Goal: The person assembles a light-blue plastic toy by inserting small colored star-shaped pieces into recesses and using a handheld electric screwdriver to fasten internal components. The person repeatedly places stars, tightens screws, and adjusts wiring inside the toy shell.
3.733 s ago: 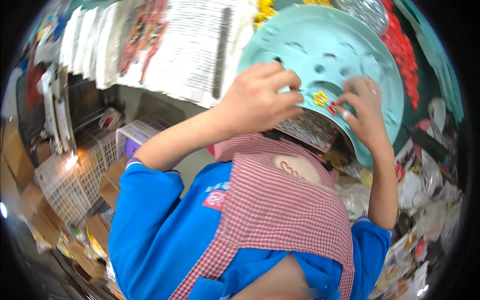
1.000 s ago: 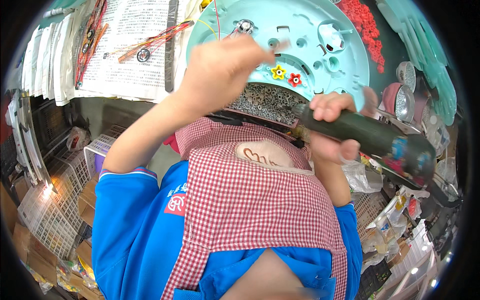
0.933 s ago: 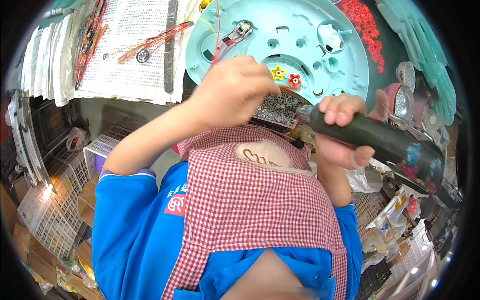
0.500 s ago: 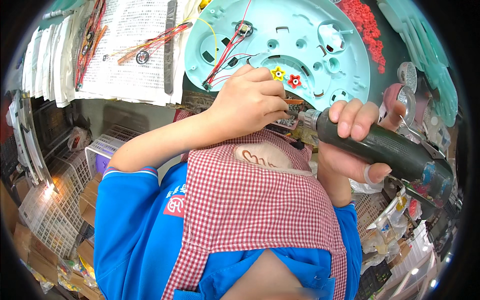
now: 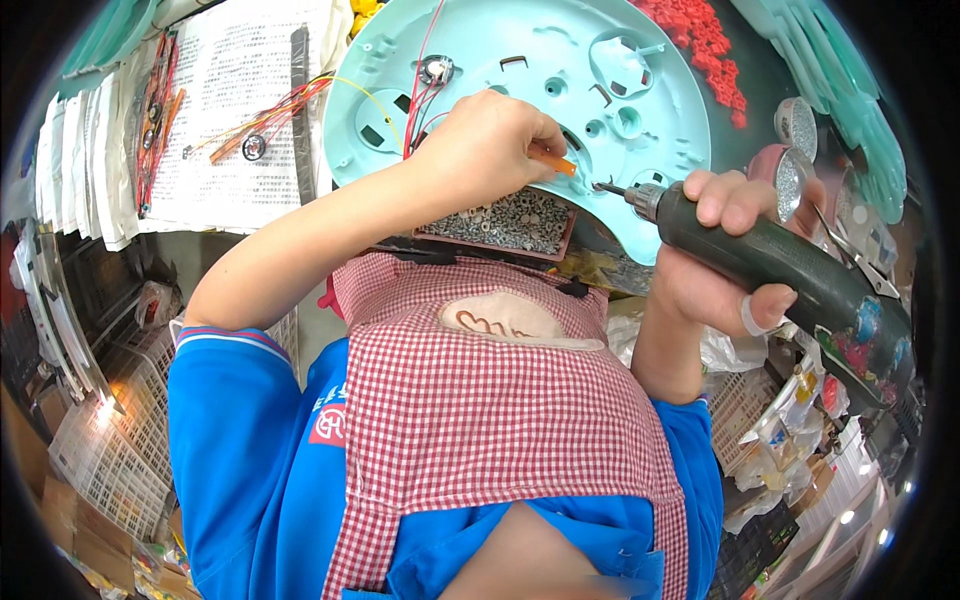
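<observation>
My right hand (image 5: 715, 240) is wrapped round a dark green electric screwdriver (image 5: 790, 265) with patches of coloured tape near its back end. Its bit points left, with the tip over the lower edge of a light turquoise plastic shell (image 5: 655, 110); whether it touches cannot be told. Close to that tip, my left hand (image 5: 500, 140) pinches a small orange strip (image 5: 553, 160) against the shell's inside. Wires and a small round black part (image 5: 436, 70) lie in the shell, partly behind my left hand. Just below is a pinkish tray (image 5: 510, 225) of small silver screws.
Stacked printed sheets (image 5: 225, 120) lie to the left, bearing wired parts and a dark grey bar (image 5: 300, 110). Red plastic pieces (image 5: 705, 60) are heaped beyond the shell. Metal bowls (image 5: 797, 125) and more turquoise shells (image 5: 840, 90) stand at the right.
My left hand has moved up onto the shell, uncovering the screw tray; the orange strip now shows in its fingers. The yellow and red flower-shaped pieces are no longer visible. The screwdriver tip has moved over the shell.
</observation>
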The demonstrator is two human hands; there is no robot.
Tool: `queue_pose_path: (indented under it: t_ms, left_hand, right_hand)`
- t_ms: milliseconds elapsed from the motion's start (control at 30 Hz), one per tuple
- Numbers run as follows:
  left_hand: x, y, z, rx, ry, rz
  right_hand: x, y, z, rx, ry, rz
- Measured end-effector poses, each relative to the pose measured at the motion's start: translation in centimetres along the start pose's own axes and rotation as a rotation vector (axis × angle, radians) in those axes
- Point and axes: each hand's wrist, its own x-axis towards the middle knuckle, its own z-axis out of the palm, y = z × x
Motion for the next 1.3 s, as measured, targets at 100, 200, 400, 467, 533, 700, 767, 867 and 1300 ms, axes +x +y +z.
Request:
queue_pose_path:
  t_ms: [100, 200, 400, 467, 533, 700, 767, 867, 1300]
  left_hand:
    - [0.5, 0.0, 0.8, 0.114, 0.026, 0.111]
    - [0.9, -0.7, 1.3, 0.175, 0.086, 0.246]
    - [1.0, -0.7, 1.2, 0.193, 0.075, 0.199]
    - [1.1, -0.5, 1.2, 0.205, 0.066, 0.195]
    - [1.1, -0.6, 1.3, 0.200, 0.063, 0.190]
    - [1.2, -0.6, 1.2, 0.226, 0.029, 0.143]
    - [1.2, -0.6, 1.2, 0.225, 0.008, 0.118]
    - [1.2, -0.5, 0.9, 0.205, -0.015, 0.112]
    - [-6.0, 1.4, -0.9, 0.358, 0.037, 0.264]
  right_hand:
    - [-0.2, 0.3, 0.1, -0.020, 0.034, 0.008]
    - [-0.2, 0.8, 0.4, -0.037, 0.045, 0.003]
    - [-0.7, 2.1, 1.8, -0.172, 0.099, 0.081]
    - [-0.9, 2.3, 2.1, -0.182, 0.119, 0.102]
    - [-0.9, 2.5, 2.1, -0.170, 0.126, 0.130]
    - [-1.2, 3.1, 1.7, -0.243, 0.029, 0.163]
    - [-0.9, 2.9, 1.7, -0.245, 0.019, 0.150]
    - [-1.0, 1.8, 2.3, -0.125, 0.064, 0.118]
    - [-3.8, 1.8, 3.3, 0.021, -0.035, 0.200]
